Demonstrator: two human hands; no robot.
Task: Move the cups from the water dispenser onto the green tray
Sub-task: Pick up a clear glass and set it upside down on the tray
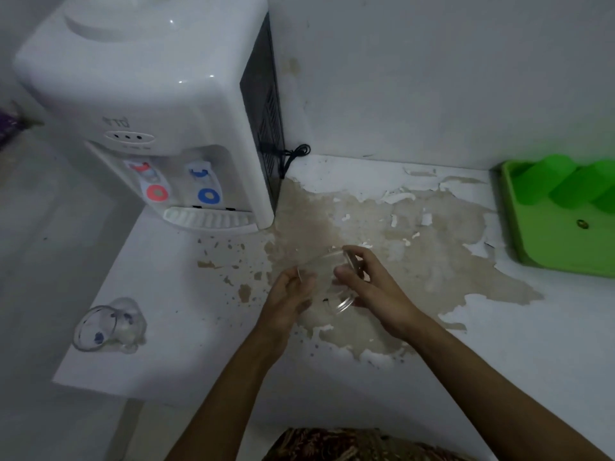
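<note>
Here a white counter point(186, 331) with a large patch of peeled, brown-stained surface is seen from above. A white water dispenser point(146, 104) stands at the back left against the wall, its top cut off by the frame; a red tap and a blue tap are seen above an empty drip tray point(209, 221). A green tray point(552, 241) lies at the far right, partly cropped, with green upturned cups point(565, 184) standing on it, their number not clear. Near the counter's middle, a clear glass cup point(332, 281) is held tilted between both hands, well apart from the tray; its outline is blurred and hard to trace. The left hand point(289, 297) is curled against its rim, and the right hand point(369, 284) is closed around its other side. A second clear cup point(106, 324) lies on its side near the counter's left edge.
</note>
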